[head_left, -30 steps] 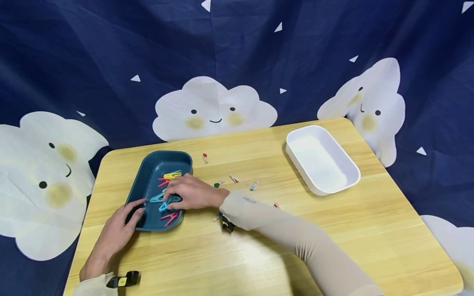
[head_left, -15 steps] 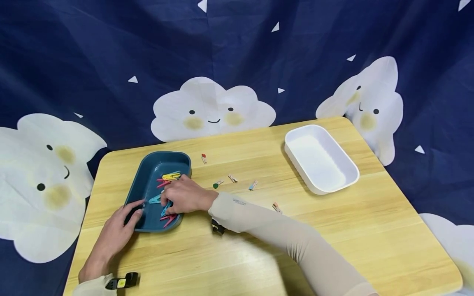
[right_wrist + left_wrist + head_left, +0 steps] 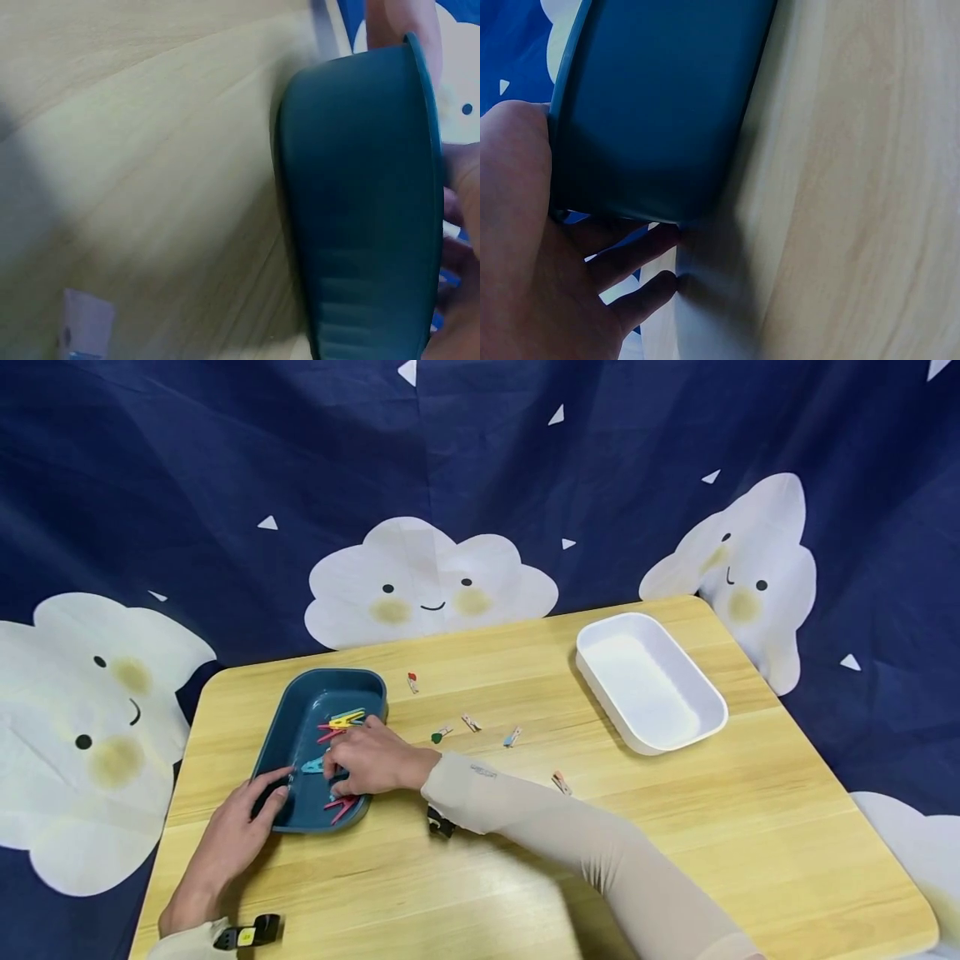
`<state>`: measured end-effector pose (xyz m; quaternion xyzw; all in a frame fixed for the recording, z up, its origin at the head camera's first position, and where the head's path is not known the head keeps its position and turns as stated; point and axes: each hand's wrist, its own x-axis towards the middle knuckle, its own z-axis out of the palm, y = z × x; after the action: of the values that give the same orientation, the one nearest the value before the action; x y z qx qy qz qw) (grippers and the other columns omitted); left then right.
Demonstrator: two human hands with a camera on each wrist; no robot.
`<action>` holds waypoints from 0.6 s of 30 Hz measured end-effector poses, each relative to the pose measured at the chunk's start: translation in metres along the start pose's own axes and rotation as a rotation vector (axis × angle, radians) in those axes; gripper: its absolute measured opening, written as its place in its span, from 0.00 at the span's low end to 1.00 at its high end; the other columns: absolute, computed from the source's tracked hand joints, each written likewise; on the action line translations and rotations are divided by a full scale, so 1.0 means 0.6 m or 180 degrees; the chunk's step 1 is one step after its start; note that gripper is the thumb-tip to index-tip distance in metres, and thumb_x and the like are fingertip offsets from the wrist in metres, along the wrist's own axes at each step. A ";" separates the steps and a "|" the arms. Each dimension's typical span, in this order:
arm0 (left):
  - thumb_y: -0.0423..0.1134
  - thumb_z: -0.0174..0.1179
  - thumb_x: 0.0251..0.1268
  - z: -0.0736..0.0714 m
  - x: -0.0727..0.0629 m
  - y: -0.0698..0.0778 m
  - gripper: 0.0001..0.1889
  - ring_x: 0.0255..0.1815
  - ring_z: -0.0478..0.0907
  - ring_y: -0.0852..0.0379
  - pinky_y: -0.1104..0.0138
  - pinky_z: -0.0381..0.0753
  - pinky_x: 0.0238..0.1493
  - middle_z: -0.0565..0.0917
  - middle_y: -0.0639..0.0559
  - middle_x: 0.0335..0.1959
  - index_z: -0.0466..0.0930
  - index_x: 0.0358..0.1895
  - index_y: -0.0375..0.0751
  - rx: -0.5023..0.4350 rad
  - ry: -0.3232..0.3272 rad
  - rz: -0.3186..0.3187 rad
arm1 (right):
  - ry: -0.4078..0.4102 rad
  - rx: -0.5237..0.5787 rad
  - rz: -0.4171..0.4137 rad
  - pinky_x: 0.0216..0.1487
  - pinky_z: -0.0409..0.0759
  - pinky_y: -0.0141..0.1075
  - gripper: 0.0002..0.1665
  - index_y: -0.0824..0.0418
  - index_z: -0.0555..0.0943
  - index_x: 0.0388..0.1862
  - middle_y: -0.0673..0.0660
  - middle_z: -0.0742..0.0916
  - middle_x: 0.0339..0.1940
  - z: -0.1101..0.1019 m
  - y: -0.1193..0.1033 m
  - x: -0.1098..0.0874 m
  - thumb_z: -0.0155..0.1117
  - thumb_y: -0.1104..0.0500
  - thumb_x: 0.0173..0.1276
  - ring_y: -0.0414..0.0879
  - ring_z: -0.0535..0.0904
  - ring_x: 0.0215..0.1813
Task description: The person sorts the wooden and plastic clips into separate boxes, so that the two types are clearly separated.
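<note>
The dark teal tray (image 3: 300, 702) sits at the left of the table, with several plastic clothespins in it. My left hand (image 3: 238, 825) holds the tray's near left corner; in the left wrist view its thumb lies over the rim and other fingers are outside the wall. My right hand (image 3: 375, 760) reaches over the right rim, fingers bent down inside, pinching a blue clothespin (image 3: 334, 795) that it mostly covers. Another blue clothespin (image 3: 312, 766) lies beside the fingertips. A pink clothespin (image 3: 343, 808) is just below the hand, a yellow clothespin (image 3: 347, 719) above it.
Small wooden clips lie scattered on the table (image 3: 465, 885), among them a red-topped clip (image 3: 412, 682), a green-topped clip (image 3: 440, 735) and an orange-topped clip (image 3: 561, 782). A white tray (image 3: 651, 685) stands at the back right. Behind hangs a blue cloud-print curtain (image 3: 480, 443).
My right hand has moved slightly left and down and closed over the blue clothespin, which now hardly shows. The yellow clothespin has shifted a little. My left hand stays at the tray's corner.
</note>
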<state>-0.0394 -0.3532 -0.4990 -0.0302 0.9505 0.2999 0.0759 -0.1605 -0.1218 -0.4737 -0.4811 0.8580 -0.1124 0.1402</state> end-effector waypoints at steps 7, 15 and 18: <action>0.55 0.43 0.92 -0.002 0.001 0.003 0.30 0.79 0.62 0.17 0.22 0.64 0.70 0.69 0.22 0.79 0.72 0.80 0.38 0.0026 -0.0036 -0.0047 | 0.0420 0.0657 -0.0361 0.72 0.71 0.34 0.16 0.46 0.91 0.60 0.44 0.89 0.67 -0.019 0.026 -0.033 0.70 0.44 0.80 0.40 0.78 0.76; 0.53 0.47 0.92 0.002 -0.004 0.003 0.27 0.77 0.64 0.18 0.22 0.65 0.69 0.68 0.23 0.76 0.74 0.77 0.38 0.0010 0.0101 0.0027 | 0.0671 0.1135 -0.0413 0.74 0.74 0.31 0.19 0.56 0.89 0.63 0.49 0.89 0.59 -0.024 0.077 -0.089 0.71 0.50 0.81 0.44 0.85 0.62; 0.53 0.47 0.92 0.002 -0.004 0.002 0.27 0.77 0.63 0.17 0.22 0.65 0.69 0.67 0.22 0.76 0.75 0.77 0.38 -0.0001 0.0110 0.0041 | 0.0742 0.1224 -0.0344 0.70 0.78 0.33 0.17 0.56 0.89 0.62 0.50 0.90 0.57 -0.022 0.096 -0.108 0.71 0.51 0.80 0.47 0.84 0.61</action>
<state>-0.0367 -0.3517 -0.4987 -0.0293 0.9518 0.3000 0.0574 -0.1782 -0.0361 -0.4718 -0.4747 0.8042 -0.3360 0.1230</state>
